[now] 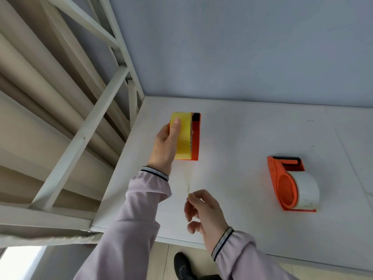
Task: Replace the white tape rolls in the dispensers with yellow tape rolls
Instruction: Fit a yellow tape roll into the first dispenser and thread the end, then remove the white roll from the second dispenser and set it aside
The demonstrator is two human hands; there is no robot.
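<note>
A yellow tape roll point(184, 138) sits in an orange dispenser point(195, 138) near the table's back left. My left hand point(165, 144) grips this roll from its left side, thumb on top. A thin strip of tape point(187, 180) runs from the roll toward me. My right hand point(201, 211) pinches the end of that strip between thumb and fingertips. A second orange dispenser point(286, 188) lies on the right of the table and holds a white tape roll point(307, 188); neither hand touches it.
The white table point(252, 138) meets a grey wall point(242, 47) at the back. A white metal frame point(96, 110) stands along the table's left edge. Below the front edge I see floor and a black shoe point(182, 265).
</note>
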